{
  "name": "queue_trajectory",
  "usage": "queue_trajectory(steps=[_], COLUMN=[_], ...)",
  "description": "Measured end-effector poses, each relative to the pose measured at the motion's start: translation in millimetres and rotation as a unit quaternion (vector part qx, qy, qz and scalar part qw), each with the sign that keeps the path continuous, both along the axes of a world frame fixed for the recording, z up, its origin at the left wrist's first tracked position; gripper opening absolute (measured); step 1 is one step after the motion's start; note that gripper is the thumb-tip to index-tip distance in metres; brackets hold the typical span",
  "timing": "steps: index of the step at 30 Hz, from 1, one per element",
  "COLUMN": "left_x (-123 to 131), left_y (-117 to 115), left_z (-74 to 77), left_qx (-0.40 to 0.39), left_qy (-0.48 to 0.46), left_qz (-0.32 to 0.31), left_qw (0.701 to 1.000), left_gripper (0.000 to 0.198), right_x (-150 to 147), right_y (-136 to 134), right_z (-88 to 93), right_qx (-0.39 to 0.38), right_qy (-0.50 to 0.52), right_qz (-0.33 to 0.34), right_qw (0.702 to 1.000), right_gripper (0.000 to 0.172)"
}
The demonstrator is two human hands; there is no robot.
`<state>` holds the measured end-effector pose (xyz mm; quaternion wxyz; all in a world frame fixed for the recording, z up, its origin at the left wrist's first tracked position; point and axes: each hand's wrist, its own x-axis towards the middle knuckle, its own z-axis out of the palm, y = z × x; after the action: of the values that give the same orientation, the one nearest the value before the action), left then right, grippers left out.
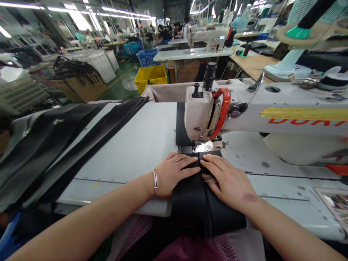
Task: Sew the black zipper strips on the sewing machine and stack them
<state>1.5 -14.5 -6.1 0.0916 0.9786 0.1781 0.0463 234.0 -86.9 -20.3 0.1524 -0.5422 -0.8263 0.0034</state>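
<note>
Two black leather-like strips lie side by side with a seam between them, running from my lap over the table edge to the sewing machine's needle area. My left hand rests with its fingers stretched on the left strip, close to the seam. On the right strip lies my right hand, fingers extended toward the seam. A small pointed metal tool shows between its thumb and fingers; most of it is hidden. The white sewing machine head stands just beyond both hands.
Stacked black strips drape over the table's left side. Behind the white table are a yellow crate and a blue crate. A fan base and another sewing machine stand further back, with people in the distance.
</note>
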Motion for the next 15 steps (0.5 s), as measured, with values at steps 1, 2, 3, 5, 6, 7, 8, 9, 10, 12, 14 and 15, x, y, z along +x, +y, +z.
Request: queue_trajectory(steps=[1,2,3,5,6,7,8,9,10,12,14,15], left_x=[0.8,1.4,1.7,1.6,1.3,0.9,0.6,0.4,0.4,0.8,1.6,1.9], left_y=[0.3,0.6,0.7,0.7,0.7,0.9,1.4,2.3,3.7,8.0,13.5,16.2], left_z=[-0.6,-1.4,-2.3,-3.3,-3.3,-3.0,-2.5,-2.1,-1.9,-2.6,-4.6,-5.8], left_qx=[0.003,0.007,0.009,0.011,0.010,0.008,0.005,0.002,-0.001,-0.004,-0.005,-0.006], left_qy=[0.000,-0.002,-0.003,-0.004,-0.003,-0.001,0.000,-0.001,-0.003,-0.007,-0.004,-0.001], left_qz=[0.008,0.016,0.020,0.023,0.024,0.023,0.023,0.023,0.023,0.024,0.024,0.022], left_qw=[1.000,1.000,1.000,1.000,1.000,1.000,1.000,1.000,1.000,1.000,1.000,1.000], left_gripper=[0.066,0.062,0.059,0.054,0.053,0.052,0.052,0.052,0.052,0.052,0.054,0.055], right_x=[-0.2,-0.5,-0.7,-0.9,-0.9,-0.8,-0.9,-1.0,-1.4,-2.9,-5.0,-6.0], right_y=[0.0,-0.1,-0.2,-0.5,-0.6,-0.6,-0.4,0.0,0.6,2.5,5.0,6.3], right_z=[0.1,0.2,0.2,0.2,0.1,0.0,0.0,0.1,0.4,1.3,2.3,2.7], right_qx=[0.002,0.002,0.003,0.000,-0.002,-0.004,-0.005,-0.006,-0.005,0.002,0.007,0.009], right_qy=[0.000,0.000,-0.002,-0.007,-0.010,-0.013,-0.016,-0.019,-0.020,-0.021,-0.022,-0.022], right_qz=[-0.001,-0.002,-0.004,-0.005,-0.004,-0.005,-0.006,-0.008,-0.011,-0.020,-0.029,-0.033], right_qw=[1.000,1.000,1.000,1.000,1.000,1.000,1.000,1.000,1.000,1.000,0.999,0.999], right_gripper=[0.041,0.041,0.040,0.040,0.041,0.041,0.041,0.042,0.042,0.042,0.041,0.041])
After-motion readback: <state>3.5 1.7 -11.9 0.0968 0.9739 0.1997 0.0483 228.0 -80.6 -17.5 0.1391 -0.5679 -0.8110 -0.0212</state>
